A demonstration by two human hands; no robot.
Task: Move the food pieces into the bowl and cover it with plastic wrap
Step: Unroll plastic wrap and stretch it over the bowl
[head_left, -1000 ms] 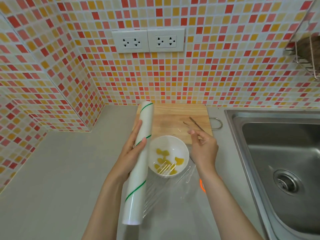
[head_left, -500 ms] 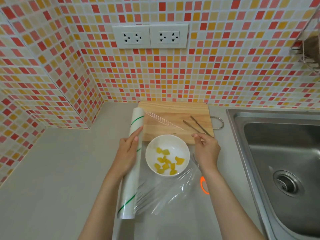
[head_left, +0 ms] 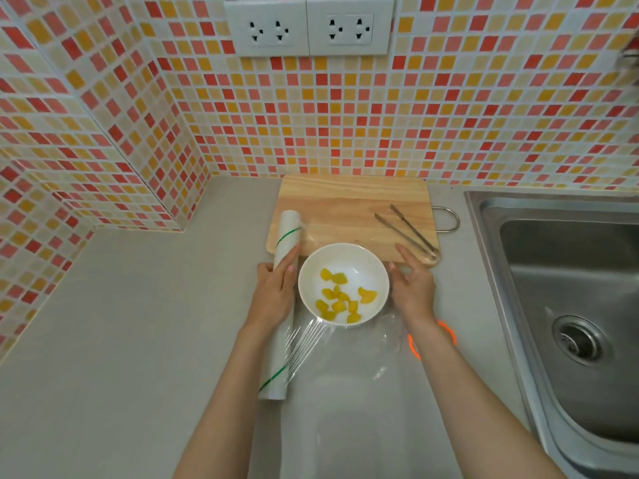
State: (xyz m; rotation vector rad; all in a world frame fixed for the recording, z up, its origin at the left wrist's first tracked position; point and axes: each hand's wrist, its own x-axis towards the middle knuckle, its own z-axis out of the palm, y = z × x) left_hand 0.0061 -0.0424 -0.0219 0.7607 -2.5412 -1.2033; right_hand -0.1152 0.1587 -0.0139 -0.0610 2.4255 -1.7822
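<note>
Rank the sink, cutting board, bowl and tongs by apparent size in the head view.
1. Sink, cut off by the frame, still largest.
2. Cutting board.
3. Bowl.
4. Tongs, smallest.
The wide-angle lens stretches the sink at the edge, but the order holds.

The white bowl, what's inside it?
Inside the white bowl lie about nine yellow food pieces, loose on the bottom, mostly toward the near side. The bowl's bottom beneath them is hidden. Clear plastic wrap stretches over it.
</note>
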